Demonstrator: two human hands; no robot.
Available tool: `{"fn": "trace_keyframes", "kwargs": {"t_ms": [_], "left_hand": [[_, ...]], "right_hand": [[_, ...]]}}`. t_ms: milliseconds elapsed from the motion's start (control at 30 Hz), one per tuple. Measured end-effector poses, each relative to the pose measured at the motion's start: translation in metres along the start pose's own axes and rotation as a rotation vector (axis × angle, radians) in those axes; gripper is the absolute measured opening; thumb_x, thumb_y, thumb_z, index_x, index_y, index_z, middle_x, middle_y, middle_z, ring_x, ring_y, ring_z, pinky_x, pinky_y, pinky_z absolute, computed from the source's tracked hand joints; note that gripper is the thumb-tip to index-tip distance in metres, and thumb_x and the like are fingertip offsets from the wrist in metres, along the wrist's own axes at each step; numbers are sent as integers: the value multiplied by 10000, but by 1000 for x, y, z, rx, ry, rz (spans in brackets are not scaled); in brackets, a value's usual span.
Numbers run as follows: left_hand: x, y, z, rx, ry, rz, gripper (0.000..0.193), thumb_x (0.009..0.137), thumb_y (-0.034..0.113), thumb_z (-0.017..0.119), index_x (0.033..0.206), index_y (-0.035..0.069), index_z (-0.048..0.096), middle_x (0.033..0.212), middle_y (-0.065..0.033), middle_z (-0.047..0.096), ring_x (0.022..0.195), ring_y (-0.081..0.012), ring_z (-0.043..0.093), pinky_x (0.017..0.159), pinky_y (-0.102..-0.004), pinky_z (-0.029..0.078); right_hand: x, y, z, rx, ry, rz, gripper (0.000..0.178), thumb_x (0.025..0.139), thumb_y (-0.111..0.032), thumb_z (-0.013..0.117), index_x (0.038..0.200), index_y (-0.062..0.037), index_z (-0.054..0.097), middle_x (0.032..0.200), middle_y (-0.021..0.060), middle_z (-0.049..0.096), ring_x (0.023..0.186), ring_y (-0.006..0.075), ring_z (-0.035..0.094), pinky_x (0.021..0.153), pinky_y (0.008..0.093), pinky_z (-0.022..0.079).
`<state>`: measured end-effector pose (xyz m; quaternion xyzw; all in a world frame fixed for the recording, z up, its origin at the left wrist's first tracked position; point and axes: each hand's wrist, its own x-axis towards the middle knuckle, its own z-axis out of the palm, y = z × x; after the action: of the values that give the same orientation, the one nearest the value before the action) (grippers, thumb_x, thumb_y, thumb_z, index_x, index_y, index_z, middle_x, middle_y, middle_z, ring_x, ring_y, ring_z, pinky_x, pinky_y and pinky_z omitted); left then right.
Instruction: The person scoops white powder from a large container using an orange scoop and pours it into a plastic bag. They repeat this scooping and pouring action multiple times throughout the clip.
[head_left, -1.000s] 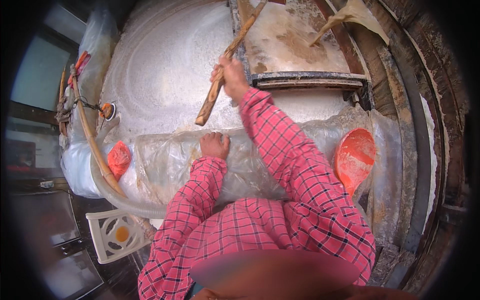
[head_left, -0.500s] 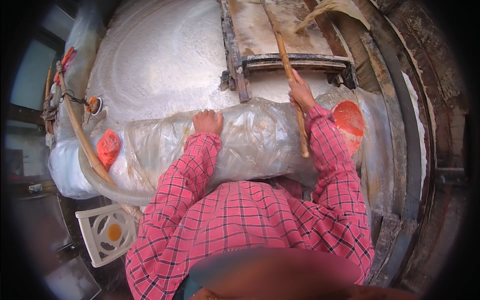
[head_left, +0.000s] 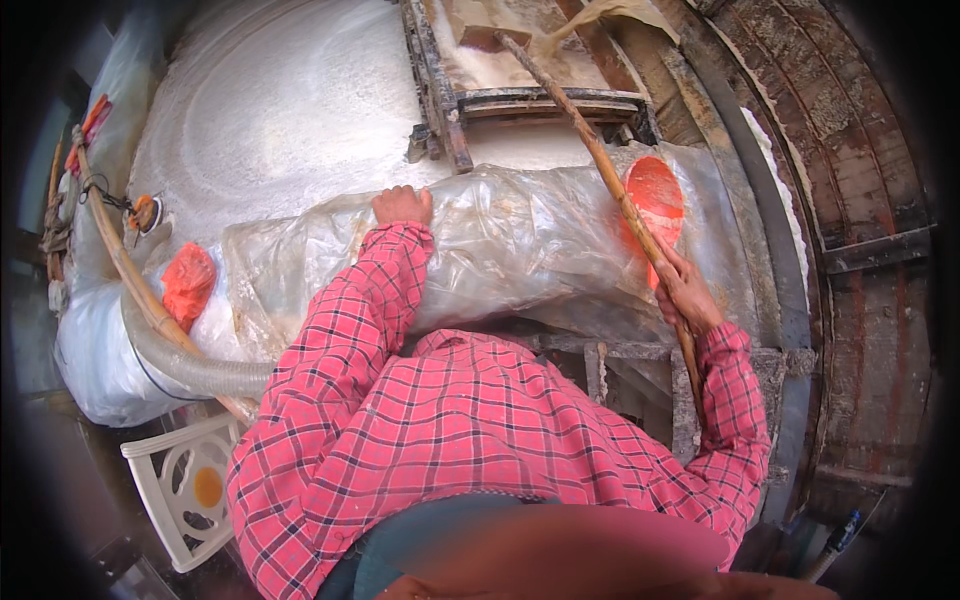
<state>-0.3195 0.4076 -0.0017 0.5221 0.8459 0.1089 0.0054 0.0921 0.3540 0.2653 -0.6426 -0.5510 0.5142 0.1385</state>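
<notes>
My right hand (head_left: 690, 290) is wrapped round the wooden handle (head_left: 590, 135) of a long hoe-like scraper. Its small flat brown blade (head_left: 487, 38) lies at the far end, over the wooden trough (head_left: 555, 108). The handle slants from there back past my right forearm and crosses in front of an orange-red plastic scoop (head_left: 655, 185). My left hand (head_left: 403, 206) leans on a thick edge covered with clear plastic sheeting (head_left: 500, 250), its fingers curled over the far side.
Beyond the plastic lies a wide basin of white, wet-looking material (head_left: 290, 90). On the left are a bent bamboo pole (head_left: 130, 265), a ribbed hose (head_left: 215, 375), a red plastic bag (head_left: 188, 285) and a white plastic stool (head_left: 165, 440). Rough boards (head_left: 870, 220) line the right.
My right hand has drawn back toward my right side, pulling the scraper with it, and its blade has come into view. The view has shifted slightly right. My left hand stays on the plastic.
</notes>
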Motion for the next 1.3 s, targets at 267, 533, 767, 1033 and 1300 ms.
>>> {"fn": "trace_keyframes", "kwargs": {"t_ms": [267, 533, 767, 1033, 1300], "left_hand": [[6, 3, -16, 13, -89, -33, 464, 886, 447, 468, 891, 59, 722, 919, -120, 704, 926, -281, 640, 850, -449, 434], [14, 15, -23, 56, 9, 6, 412, 876, 416, 516, 866, 54, 712, 894, -111, 692, 896, -282, 628, 841, -456, 420], [32, 35, -26, 20, 19, 26, 386, 870, 401, 536, 866, 47, 690, 888, -123, 672, 894, -292, 610, 846, -456, 412], [53, 37, -16, -6, 46, 36, 321, 872, 363, 538, 901, 75, 674, 888, -105, 648, 899, -305, 581, 822, -455, 406], [45, 36, -10, 19, 49, 33, 369, 865, 391, 538, 874, 53, 685, 890, -116, 660, 903, -291, 594, 871, -455, 392]], "right_hand": [[-71, -8, -7, -53, 35, -18, 577, 968, -189, 513, 1503, -159, 299, 524, -41, 373, 364, 69, 349, 325, 248, 317], [105, -41, -32, -173, 98, -386, 623, 890, -201, 632, 1462, -131, 399, 636, -52, 466, 484, 36, 408, 419, 227, 347], [360, -150, -42, -120, 102, -458, 631, 889, -161, 592, 1472, -103, 356, 566, 8, 486, 384, 105, 433, 338, 275, 367], [546, -196, -4, -132, 78, -416, 580, 894, -154, 514, 1460, -178, 389, 565, 42, 528, 417, 152, 519, 393, 317, 440], [485, -125, -35, -539, 204, -381, 515, 930, -192, 476, 1441, -221, 418, 564, 65, 520, 377, 172, 501, 369, 345, 467]]}}
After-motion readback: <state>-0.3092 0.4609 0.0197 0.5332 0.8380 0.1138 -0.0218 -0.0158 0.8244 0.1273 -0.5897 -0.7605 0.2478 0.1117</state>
